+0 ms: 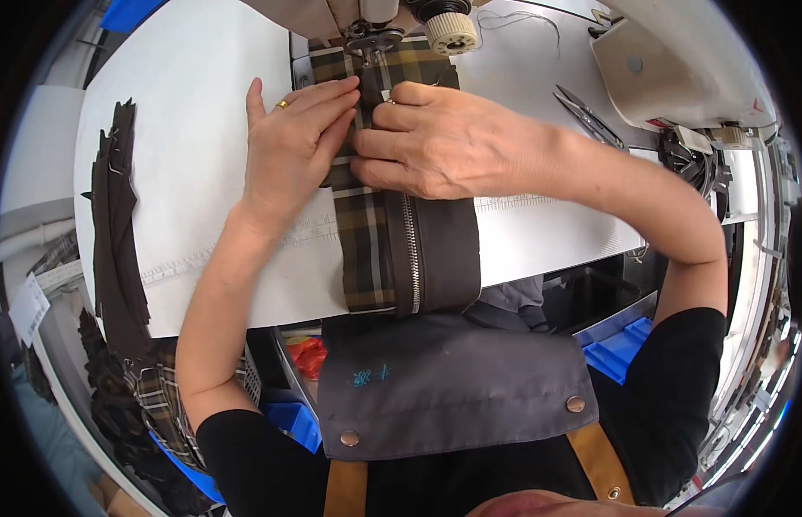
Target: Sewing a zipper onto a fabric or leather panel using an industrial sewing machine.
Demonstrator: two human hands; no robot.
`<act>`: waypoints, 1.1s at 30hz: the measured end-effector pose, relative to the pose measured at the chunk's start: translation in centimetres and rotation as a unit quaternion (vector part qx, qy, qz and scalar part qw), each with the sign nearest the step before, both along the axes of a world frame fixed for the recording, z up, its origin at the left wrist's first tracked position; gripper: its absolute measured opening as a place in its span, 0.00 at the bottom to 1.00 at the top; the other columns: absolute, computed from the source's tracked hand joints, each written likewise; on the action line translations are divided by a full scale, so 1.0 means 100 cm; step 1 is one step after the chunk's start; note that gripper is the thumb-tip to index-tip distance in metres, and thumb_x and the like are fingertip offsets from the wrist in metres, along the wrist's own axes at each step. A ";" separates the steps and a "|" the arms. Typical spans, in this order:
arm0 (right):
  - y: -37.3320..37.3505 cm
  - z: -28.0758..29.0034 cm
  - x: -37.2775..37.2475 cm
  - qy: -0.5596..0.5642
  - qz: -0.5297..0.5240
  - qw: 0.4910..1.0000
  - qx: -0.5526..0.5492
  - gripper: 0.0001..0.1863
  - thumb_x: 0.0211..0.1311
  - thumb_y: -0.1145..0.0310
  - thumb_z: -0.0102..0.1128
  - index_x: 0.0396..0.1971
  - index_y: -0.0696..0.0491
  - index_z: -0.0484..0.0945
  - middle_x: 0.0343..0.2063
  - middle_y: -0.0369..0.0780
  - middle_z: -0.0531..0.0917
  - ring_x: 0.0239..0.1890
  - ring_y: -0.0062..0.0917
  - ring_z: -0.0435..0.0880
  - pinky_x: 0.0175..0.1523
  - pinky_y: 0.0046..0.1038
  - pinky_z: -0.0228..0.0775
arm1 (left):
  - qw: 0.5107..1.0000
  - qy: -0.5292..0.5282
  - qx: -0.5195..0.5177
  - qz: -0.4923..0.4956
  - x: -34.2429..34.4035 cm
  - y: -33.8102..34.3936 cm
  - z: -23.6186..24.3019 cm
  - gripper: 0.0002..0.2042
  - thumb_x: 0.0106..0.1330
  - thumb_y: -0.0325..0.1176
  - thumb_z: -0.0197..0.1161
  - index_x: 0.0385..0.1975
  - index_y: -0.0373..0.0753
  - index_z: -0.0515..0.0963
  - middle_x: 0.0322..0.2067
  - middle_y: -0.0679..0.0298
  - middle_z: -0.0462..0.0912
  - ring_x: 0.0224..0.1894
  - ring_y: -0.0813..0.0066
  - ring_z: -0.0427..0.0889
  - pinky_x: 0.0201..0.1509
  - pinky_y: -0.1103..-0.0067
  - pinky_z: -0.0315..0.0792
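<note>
A plaid and dark brown fabric piece (pixel 448 258) lies lengthwise under the sewing machine's needle and presser foot (pixel 368 52). Along its middle runs a metal-toothed zipper (pixel 411 250). My left hand (pixel 296 142), with a ring on one finger, rests on the plaid side, fingers stretched toward the presser foot. From the right, my right hand (pixel 448 142) is closed over the cloth beside the zipper line, fingers curled on it. A small pale metal bit shows at its index finger; its exact kind is unclear. The zipper's upper stretch is hidden beneath this hand.
Dark fabric strips (pixel 116 215) lie stacked on the white table's left side. Scissors (pixel 589 116) rest at the back right, near loose thread (pixel 534 19). The machine's knob (pixel 452 33) overhangs the cloth. Blue bins (pixel 621 349) sit below the table's front edge.
</note>
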State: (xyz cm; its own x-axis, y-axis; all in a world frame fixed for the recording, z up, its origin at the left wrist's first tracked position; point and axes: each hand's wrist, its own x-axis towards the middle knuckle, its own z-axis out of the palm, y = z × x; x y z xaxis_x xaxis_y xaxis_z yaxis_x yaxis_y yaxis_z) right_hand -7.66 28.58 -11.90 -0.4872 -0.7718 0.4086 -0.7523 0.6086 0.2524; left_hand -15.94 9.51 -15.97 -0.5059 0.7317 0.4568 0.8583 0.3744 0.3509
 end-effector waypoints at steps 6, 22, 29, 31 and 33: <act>0.013 0.004 -0.004 0.024 0.033 0.992 0.115 0.05 0.50 0.67 0.56 0.26 0.50 0.73 0.28 0.32 0.76 0.37 0.22 0.78 0.45 0.26 0.69 | 1.000 0.012 0.005 -0.004 0.001 0.001 0.000 0.06 0.63 0.31 0.63 0.37 0.43 0.84 0.45 0.73 0.84 0.45 0.73 0.82 0.68 0.46 0.44; 0.021 -0.028 0.012 -0.217 -0.129 0.922 -0.294 0.08 0.55 0.80 0.61 0.36 0.57 0.77 0.36 0.41 0.81 0.35 0.35 0.83 0.37 0.29 0.76 | 0.987 0.149 -0.067 0.015 0.002 0.000 0.006 0.11 0.63 0.33 0.63 0.44 0.42 0.82 0.44 0.74 0.82 0.45 0.75 0.80 0.66 0.43 0.44; 0.020 -0.031 0.006 -0.174 -0.161 0.927 -0.291 0.08 0.56 0.80 0.61 0.37 0.57 0.77 0.37 0.40 0.82 0.36 0.34 0.84 0.38 0.28 0.76 | 0.997 0.082 -0.013 -0.005 -0.005 0.006 0.001 0.11 0.63 0.32 0.63 0.44 0.43 0.81 0.44 0.75 0.82 0.46 0.75 0.79 0.67 0.44 0.42; 0.019 -0.032 0.005 -0.174 -0.165 0.928 -0.287 0.08 0.56 0.80 0.61 0.37 0.57 0.77 0.37 0.40 0.82 0.36 0.34 0.84 0.38 0.28 0.76 | 0.997 0.077 -0.011 -0.003 -0.006 0.006 0.001 0.11 0.62 0.32 0.63 0.44 0.44 0.81 0.44 0.76 0.82 0.46 0.75 0.80 0.67 0.45 0.42; 0.017 -0.033 0.004 -0.168 -0.170 0.924 -0.298 0.09 0.56 0.80 0.61 0.37 0.56 0.77 0.38 0.40 0.82 0.36 0.34 0.84 0.38 0.28 0.76 | 0.998 0.070 -0.008 -0.002 -0.008 0.005 0.001 0.11 0.62 0.32 0.63 0.44 0.44 0.81 0.44 0.76 0.82 0.46 0.75 0.80 0.67 0.45 0.42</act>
State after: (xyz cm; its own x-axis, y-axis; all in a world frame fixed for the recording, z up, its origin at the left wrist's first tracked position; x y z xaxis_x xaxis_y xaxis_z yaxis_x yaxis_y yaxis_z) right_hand -7.24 30.26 -15.25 -0.8366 -0.2379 0.4934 -0.4673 0.7799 -0.4163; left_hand -16.74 10.04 -15.82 -0.4351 0.7416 0.5106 0.9000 0.3755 0.2215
